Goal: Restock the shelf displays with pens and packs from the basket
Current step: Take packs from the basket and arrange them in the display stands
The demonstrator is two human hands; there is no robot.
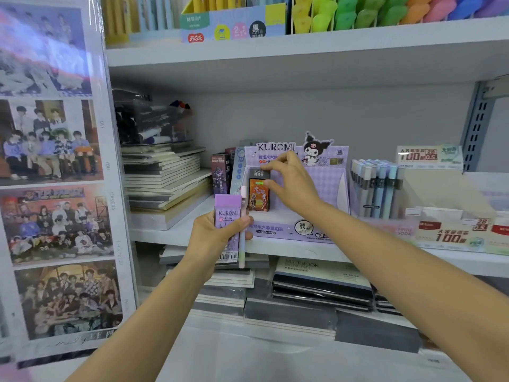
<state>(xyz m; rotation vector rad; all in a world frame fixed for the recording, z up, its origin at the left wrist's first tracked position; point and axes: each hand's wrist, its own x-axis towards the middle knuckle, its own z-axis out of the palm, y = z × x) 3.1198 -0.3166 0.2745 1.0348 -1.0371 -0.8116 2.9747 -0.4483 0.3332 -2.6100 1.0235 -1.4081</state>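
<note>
Nearest, the left hand [212, 235] is raised before the shelf [190, 230] edge, its fingers [242, 220] clamped on an upright purple KUROMI pack [228, 216] and a pastel pen [242, 244] alongside it. Further in, the right hand [294, 186] reaches into the purple display box [325, 186], thumb and forefinger pinching the top of an orange pack [259, 198] standing at its left side.

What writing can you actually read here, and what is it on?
"KUROMI": purple display box
"KUROMI": purple pack in the left hand
"2B 0.5mm": same box's front
"NOTEBOOK": notebook
"100": white card
Orange pack in the right hand, barcode digits: too blurred to read.
</note>
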